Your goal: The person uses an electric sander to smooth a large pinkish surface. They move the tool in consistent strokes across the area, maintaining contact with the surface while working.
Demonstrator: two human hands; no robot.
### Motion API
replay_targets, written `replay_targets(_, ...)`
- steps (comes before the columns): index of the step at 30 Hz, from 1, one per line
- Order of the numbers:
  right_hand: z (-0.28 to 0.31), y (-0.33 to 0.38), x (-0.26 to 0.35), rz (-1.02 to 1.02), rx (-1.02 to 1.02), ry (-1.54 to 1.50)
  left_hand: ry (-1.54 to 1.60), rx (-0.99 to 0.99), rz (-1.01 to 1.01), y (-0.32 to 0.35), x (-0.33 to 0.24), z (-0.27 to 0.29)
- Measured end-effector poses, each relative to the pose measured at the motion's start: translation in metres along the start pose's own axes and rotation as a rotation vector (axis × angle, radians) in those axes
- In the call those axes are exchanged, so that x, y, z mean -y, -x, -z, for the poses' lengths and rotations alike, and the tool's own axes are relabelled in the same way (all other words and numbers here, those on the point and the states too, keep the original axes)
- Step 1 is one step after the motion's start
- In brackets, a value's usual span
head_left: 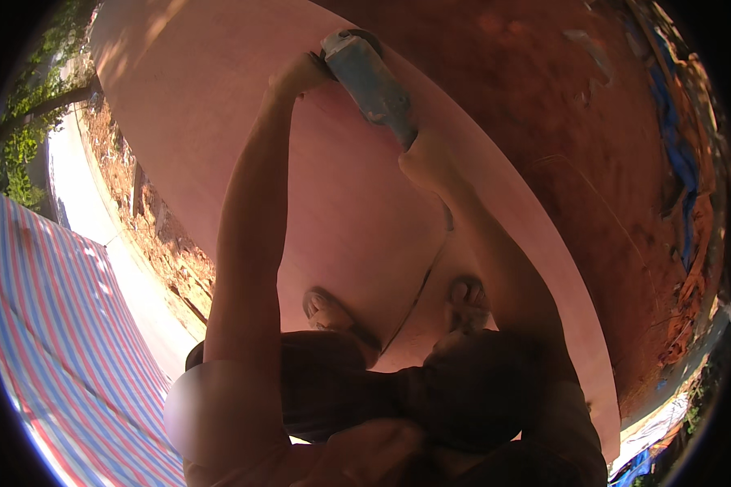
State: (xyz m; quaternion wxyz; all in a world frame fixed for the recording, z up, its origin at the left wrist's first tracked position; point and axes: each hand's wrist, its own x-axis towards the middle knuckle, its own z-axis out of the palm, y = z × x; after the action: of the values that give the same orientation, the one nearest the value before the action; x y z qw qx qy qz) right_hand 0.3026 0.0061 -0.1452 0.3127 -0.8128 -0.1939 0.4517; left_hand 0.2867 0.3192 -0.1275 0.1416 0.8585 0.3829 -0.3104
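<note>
An angle grinder (368, 79) with a worn blue-grey body stretches between my two hands at the far side of the view. My left hand (303, 75) is closed at its head end, on the left side; the grip itself is mostly hidden by the fingers. Wrapped round the narrow rear end is my right hand (428, 161). Part of a dark round guard or disc shows at the head's right edge. From behind the right hand a dark cord (420, 290) trails down toward my feet. The grinder is over the edge of a broad smooth pinkish slab (357, 211).
My sandalled feet (326, 310) are on the slab. Reddish-brown ground (536, 105) lies past its curved right edge. A striped sheet (65, 325) hangs at the left, near a pale path and a leafy tree (36, 138). Blue sheeting (681, 162) and debris line the far right.
</note>
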Motion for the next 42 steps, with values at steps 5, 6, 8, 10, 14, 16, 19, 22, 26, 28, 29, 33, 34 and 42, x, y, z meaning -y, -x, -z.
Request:
replay_targets(5, 0.003, 0.039, -0.024, -0.120, -0.083, -0.121, 0.021, -0.083, -0.165, 0.016, -0.028, -0.030)
replay_targets(6, 0.009, 0.058, -0.042, -0.129, -0.071, -0.189, 0.028, -0.122, -0.206, 0.034, -0.042, -0.046)
replay_targets(8, 0.015, 0.083, -0.076, -0.144, -0.172, -0.131, 0.070, -0.119, -0.221, 0.063, -0.075, -0.066)
replay_targets(10, 0.030, 0.104, -0.109, -0.176, -0.175, -0.053, 0.119, -0.054, -0.209, 0.090, -0.103, -0.085)
replay_targets(14, 0.047, 0.147, -0.159, -0.087, -0.213, -0.060, 0.162, 0.049, -0.218, 0.127, -0.137, -0.118)
replay_targets(16, 0.048, 0.151, -0.173, -0.059, -0.192, -0.075, 0.163, 0.045, -0.232, 0.134, -0.141, -0.130)
replay_targets(19, 0.046, 0.145, -0.175, -0.047, -0.121, -0.030, 0.147, 0.046, -0.190, 0.136, -0.126, -0.138)
replay_targets(22, 0.040, 0.105, -0.150, -0.076, -0.097, 0.071, 0.145, -0.009, -0.074, 0.118, -0.091, -0.125)
replay_targets(26, 0.030, 0.030, -0.093, 0.138, 0.020, 0.019, 0.129, -0.030, 0.118, 0.076, -0.041, -0.073)
replay_targets(28, 0.036, 0.002, -0.079, 0.097, 0.015, 0.110, 0.176, 0.005, 0.154, 0.059, -0.039, -0.053)
replay_targets(29, 0.039, 0.003, -0.080, 0.103, 0.011, 0.147, 0.180, 0.008, 0.149, 0.060, -0.044, -0.051)
replay_targets(33, 0.068, 0.040, -0.122, 0.035, 0.000, -0.006, 0.218, -0.019, 0.005, 0.082, -0.084, -0.076)
replay_targets(34, 0.071, 0.059, -0.138, 0.038, -0.050, -0.049, 0.232, -0.018, -0.032, 0.095, -0.098, -0.090)
replay_targets(42, 0.086, 0.190, -0.218, -0.016, -0.012, -0.012, 0.336, 0.103, -0.134, 0.199, -0.146, -0.171)
